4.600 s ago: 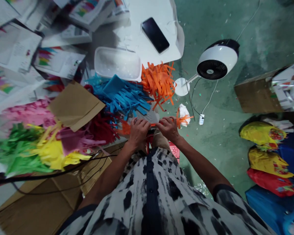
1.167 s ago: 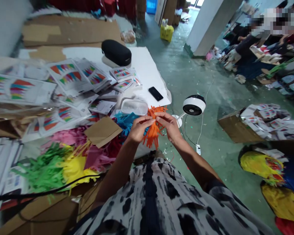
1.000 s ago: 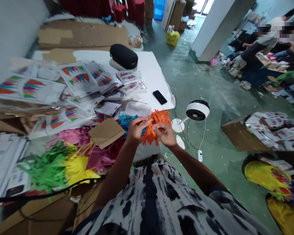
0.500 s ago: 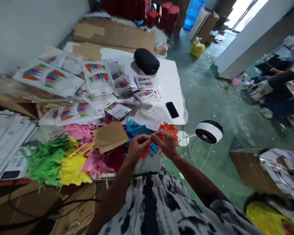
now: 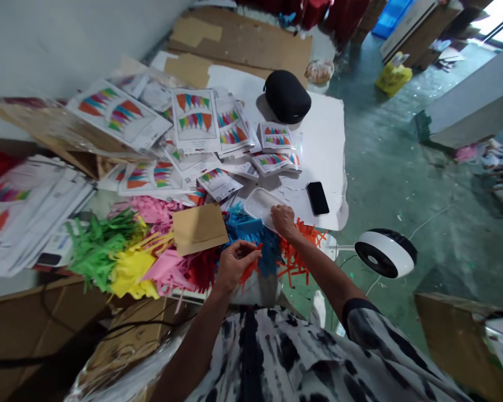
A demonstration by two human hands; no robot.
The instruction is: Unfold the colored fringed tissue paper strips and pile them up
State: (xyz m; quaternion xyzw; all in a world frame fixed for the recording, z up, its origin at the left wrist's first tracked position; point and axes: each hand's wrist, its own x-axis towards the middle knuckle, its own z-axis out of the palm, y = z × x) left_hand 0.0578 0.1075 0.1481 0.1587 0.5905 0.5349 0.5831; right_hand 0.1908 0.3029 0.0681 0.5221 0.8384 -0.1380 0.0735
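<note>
My left hand (image 5: 237, 262) is closed, with thumb and fingers pinching an orange tissue-paper tassel (image 5: 248, 272) whose fringe hangs below. Over the right end of a shallow white plastic tray (image 5: 257, 202) is my right hand (image 5: 283, 220), its fingers curled down inside. What lies at those fingertips is hidden. Blue fringed paper (image 5: 243, 228) lies between my hands, below the tray. More orange fringe (image 5: 299, 254) spreads under my right forearm. Left of my left hand are dark red fringe (image 5: 203, 271) and a brown cardboard piece (image 5: 200, 229).
Pink (image 5: 167, 268), yellow (image 5: 132, 273) and green fringed paper (image 5: 94, 245) lie farther left. Printed packets (image 5: 196, 120) cover the table's back. A black case (image 5: 287, 96) and phone (image 5: 317, 198) lie to the right. A white fan (image 5: 385, 253) stands beyond the table edge.
My hands were together on the orange paper and are now apart. The right hand has moved up to the tray, while the left keeps the orange tassel. The view has shifted.
</note>
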